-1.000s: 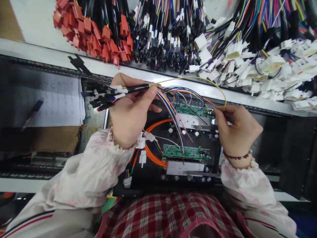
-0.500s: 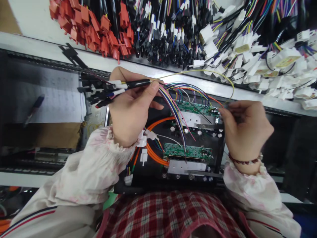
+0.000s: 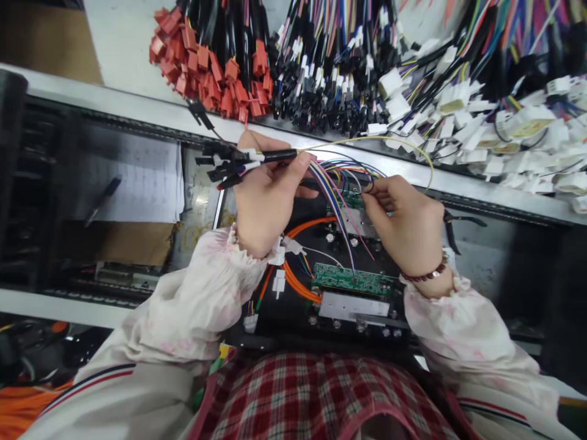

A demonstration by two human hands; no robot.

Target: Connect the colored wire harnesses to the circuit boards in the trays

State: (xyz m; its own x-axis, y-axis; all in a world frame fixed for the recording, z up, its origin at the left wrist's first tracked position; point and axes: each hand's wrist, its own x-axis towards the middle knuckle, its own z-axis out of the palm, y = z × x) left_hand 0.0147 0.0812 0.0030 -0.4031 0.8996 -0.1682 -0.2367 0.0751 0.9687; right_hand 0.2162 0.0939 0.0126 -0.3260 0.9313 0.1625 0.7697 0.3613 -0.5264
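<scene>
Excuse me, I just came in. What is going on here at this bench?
A person is working with bare hands over a black metal housing. The left hand grips a black-sleeved bundle of coloured wires. The right hand has its fingers pinched on thin coloured wires beside a green circuit board. A second green circuit board and thick orange cables are in the housing. Red connectors, black connectors and white connectors lie in bunches beyond.
</scene>
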